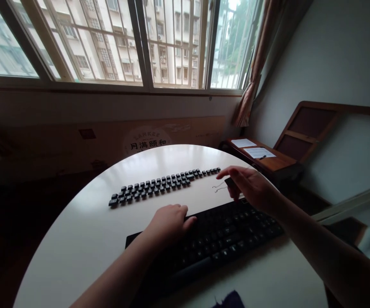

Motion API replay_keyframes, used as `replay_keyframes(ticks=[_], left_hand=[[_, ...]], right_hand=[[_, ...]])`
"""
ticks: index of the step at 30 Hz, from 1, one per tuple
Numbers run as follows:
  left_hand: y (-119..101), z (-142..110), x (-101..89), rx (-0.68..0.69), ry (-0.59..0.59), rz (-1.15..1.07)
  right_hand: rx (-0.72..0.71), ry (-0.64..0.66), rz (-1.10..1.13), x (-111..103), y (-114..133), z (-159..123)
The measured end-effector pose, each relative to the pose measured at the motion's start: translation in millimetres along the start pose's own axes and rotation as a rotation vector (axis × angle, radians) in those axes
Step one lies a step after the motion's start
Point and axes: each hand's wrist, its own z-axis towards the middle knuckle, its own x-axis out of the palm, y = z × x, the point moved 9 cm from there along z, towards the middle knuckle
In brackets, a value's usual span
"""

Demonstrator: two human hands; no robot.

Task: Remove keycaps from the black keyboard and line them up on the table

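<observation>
A black keyboard (pixel 223 237) lies slantwise on the white round table (pixel 91 239). My left hand (pixel 170 221) grips its far edge, thumb over the top and fingers curled at the back; the forearm hides the keyboard's left part. Above the keyboard's far right side, my right hand (pixel 248 185) is closed on a keycap puller with a black handle (pixel 228 182) and two thin wire prongs pointing left. The right index finger stretches out towards the end of the loose black keycaps (pixel 159 187), which stand in rows beyond the keyboard.
A dark purple cloth (pixel 231 300) lies at the table's near edge. Beyond the table on the right, a wooden chair (pixel 284 158) holds papers (pixel 258 152) and a pen. A barred window (pixel 172 47) and a curtain (pixel 252 85) are at the back.
</observation>
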Motion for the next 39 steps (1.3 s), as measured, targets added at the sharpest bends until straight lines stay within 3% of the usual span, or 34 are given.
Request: replay_keyframes(ticks=[5, 11, 24, 31, 39], left_hand=[[0, 2, 0.0, 0.005, -0.018, 0.017], [1, 2, -0.2, 0.003, -0.003, 0.002], [3, 2, -0.1, -0.004, -0.01, -0.004], [2, 3, -0.7, -0.004, -0.003, -0.003], [2, 2, -0.7, -0.014, -0.001, -0.001]], right_hand=[[0.167, -0.045, 0.296, 10, -60, -53], [0.329, -0.14, 0.542, 32, -96, -67], [0.258, -0.207, 0.188, 35, -104, -67], [0.267, -0.162, 0.155, 38, -106, -60], [0.192, -0.115, 0.036, 40, -85, -61]])
